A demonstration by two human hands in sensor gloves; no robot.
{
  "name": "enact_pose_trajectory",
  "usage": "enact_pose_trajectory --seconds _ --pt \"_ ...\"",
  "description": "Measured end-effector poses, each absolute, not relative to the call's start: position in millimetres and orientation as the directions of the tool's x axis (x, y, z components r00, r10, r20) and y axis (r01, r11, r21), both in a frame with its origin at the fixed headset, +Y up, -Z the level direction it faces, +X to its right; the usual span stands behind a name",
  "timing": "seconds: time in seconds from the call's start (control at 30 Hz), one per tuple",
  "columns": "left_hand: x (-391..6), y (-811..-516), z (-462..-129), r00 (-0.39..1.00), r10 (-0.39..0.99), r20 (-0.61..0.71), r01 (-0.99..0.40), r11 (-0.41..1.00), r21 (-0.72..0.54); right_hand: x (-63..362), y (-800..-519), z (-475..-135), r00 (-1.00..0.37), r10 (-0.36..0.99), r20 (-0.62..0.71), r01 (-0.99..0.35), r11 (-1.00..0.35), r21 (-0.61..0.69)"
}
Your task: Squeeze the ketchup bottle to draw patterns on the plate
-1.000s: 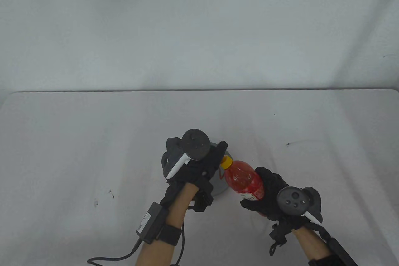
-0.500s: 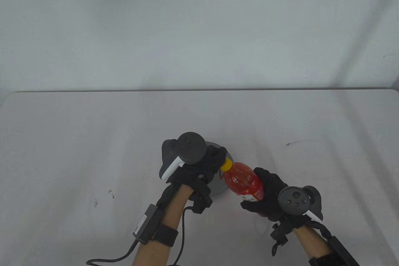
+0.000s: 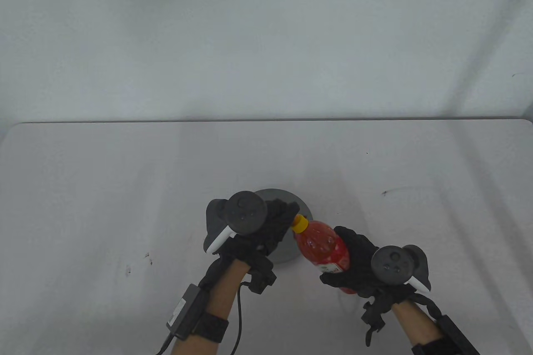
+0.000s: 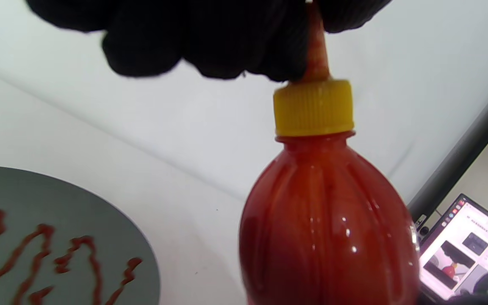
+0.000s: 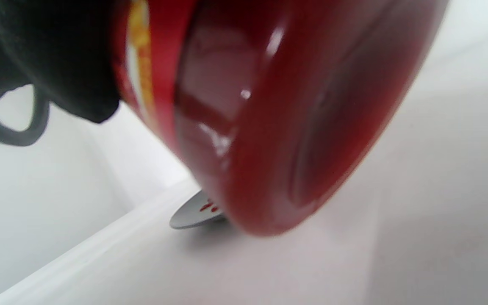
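firmly, the right hand [image 3: 362,261] grasps the glossy red ketchup bottle [image 3: 322,244], tilted toward the left hand [image 3: 260,230], whose fingers [image 4: 210,46] pinch its nozzle above the ribbed yellow cap [image 4: 314,108]; the round grey plate [image 4: 57,212] lies under the left hand.

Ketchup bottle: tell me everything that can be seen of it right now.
The ketchup bottle is clear ribbed plastic full of red sauce, with a ridged yellow cap and a thin orange-red nozzle. A label wraps its lower body. It is held off the table, tilted, cap toward the grey plate. The right hand grips its lower body; the left hand's fingers are at the nozzle, hiding its tip.
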State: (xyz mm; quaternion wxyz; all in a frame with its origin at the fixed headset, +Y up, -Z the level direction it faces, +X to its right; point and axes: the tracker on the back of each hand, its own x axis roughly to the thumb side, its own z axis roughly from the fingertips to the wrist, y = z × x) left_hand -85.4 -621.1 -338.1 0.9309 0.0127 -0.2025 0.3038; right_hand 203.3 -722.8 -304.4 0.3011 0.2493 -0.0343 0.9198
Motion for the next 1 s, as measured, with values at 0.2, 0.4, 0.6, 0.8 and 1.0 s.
enact_pose_trajectory --seconds 0.2,0.4,0.6,0.8,1.0 --pt "-122 -645 -313 0.877 0.332 0.348 -0.326 0.942 -0.077 217 -726 -311 -0.688 0.590 0.423 -0.618 -0.782 0.085" --pt "-158 -687 -299 0.970 0.052 0.236 -0.041 0.998 -0.050 236 -720 -314 -0.641 0.679 0.358 -0.719 -0.694 0.030" --pt "-183 -720 -305 0.979 -0.035 0.202 0.041 0.999 -0.025 266 -717 -324 -0.604 0.753 0.260 -0.792 -0.604 -0.090" --pt "-190 -735 -312 0.979 -0.023 0.203 0.058 0.984 -0.169 299 -714 -376 -0.632 0.769 0.090 -0.764 -0.600 -0.238" --pt "-194 -738 -318 0.982 0.006 0.190 0.044 0.965 -0.257 312 -734 -428 -0.632 0.773 -0.062 -0.722 -0.616 -0.314"
